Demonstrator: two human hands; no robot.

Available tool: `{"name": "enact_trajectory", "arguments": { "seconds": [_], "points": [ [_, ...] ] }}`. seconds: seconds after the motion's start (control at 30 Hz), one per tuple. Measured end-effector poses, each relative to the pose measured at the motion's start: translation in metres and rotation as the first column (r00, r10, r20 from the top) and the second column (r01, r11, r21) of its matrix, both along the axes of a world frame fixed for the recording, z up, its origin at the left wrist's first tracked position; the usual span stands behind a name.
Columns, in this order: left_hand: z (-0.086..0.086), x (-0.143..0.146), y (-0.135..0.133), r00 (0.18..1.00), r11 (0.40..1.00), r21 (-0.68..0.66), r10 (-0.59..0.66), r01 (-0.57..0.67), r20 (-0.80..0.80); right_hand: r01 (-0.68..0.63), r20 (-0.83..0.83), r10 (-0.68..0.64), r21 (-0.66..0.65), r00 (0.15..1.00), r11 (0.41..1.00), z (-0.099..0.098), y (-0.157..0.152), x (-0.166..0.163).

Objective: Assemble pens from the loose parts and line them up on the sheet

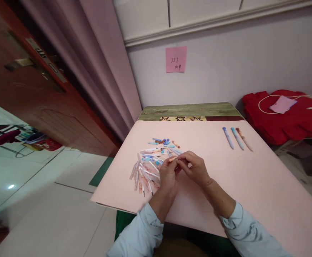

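Observation:
Both of my hands meet over the near middle of the table. My left hand [168, 176] is closed around a small peach-coloured pen part [173, 159]. The fingers of my right hand [196, 167] pinch at its end, and they hide most of what lies between them. Just left of the hands is a loose pile of clear printed pen barrels [137, 175] and thin white refills [153, 175]. Behind these lie blue and brown pen pieces [166, 141] and a short brown-and-orange piece [176, 144]. Three whole pens [237, 138], purple, blue and brown-topped, lie side by side at the right.
A pale pink sheet [252, 178] covers the table, whose green wood-look edge [188, 110] shows at the back. Beyond the right side lies red cloth [268, 121] with a white cable. A wooden door [51, 82] and a pink curtain [99, 60] stand at the left.

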State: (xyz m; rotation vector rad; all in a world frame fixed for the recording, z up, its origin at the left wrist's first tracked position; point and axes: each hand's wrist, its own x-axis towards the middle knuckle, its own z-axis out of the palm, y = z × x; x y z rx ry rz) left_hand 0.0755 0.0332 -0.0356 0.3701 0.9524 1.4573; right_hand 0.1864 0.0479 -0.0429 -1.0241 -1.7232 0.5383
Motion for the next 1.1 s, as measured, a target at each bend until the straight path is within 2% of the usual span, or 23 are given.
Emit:
{"name": "enact_trajectory", "arguments": {
  "seconds": [0.1, 0.23, 0.37, 0.5, 0.63, 0.83, 1.0, 1.1],
  "points": [
    [0.004, -0.006, 0.000, 1.000, 1.000, 0.008, -0.017, 0.017, 0.020, 0.046, -0.023, -0.046, -0.018, 0.999, 0.999, 0.001, -0.002, 0.002],
    [0.008, -0.017, 0.003, 0.987, 0.994, -0.051, -0.086, 0.094, 0.136, 0.150, -0.210, -0.180, -0.152, 0.961, 0.977, 0.001, 0.001, 0.007],
    [0.007, -0.019, 0.004, 0.966, 0.981, -0.131, -0.111, 0.145, 0.235, 0.054, -0.328, -0.136, -0.246, 0.935, 0.968, 0.000, 0.006, 0.010],
    [0.008, -0.016, 0.003, 0.957, 0.975, -0.142, -0.133, 0.173, 0.258, -0.024, -0.287, -0.053, -0.257, 0.956, 0.966, 0.001, 0.008, 0.009],
    [0.010, -0.013, -0.001, 0.969, 0.980, -0.131, -0.122, 0.152, 0.213, -0.048, -0.253, -0.026, -0.283, 0.967, 0.958, 0.003, 0.006, 0.010],
    [0.008, -0.007, -0.009, 0.967, 0.978, -0.119, -0.144, 0.171, 0.212, -0.297, -0.451, 0.062, -0.470, 0.890, 0.831, -0.002, 0.007, 0.012],
    [0.005, -0.004, -0.013, 0.934, 0.956, -0.160, -0.190, 0.247, 0.303, -0.308, -0.477, 0.051, -0.480, 0.877, 0.821, -0.009, 0.007, 0.011],
    [0.010, -0.006, -0.013, 0.914, 0.945, -0.159, -0.220, 0.287, 0.342, -0.309, -0.475, 0.055, -0.477, 0.878, 0.823, -0.008, 0.007, 0.012]
  ]
}}
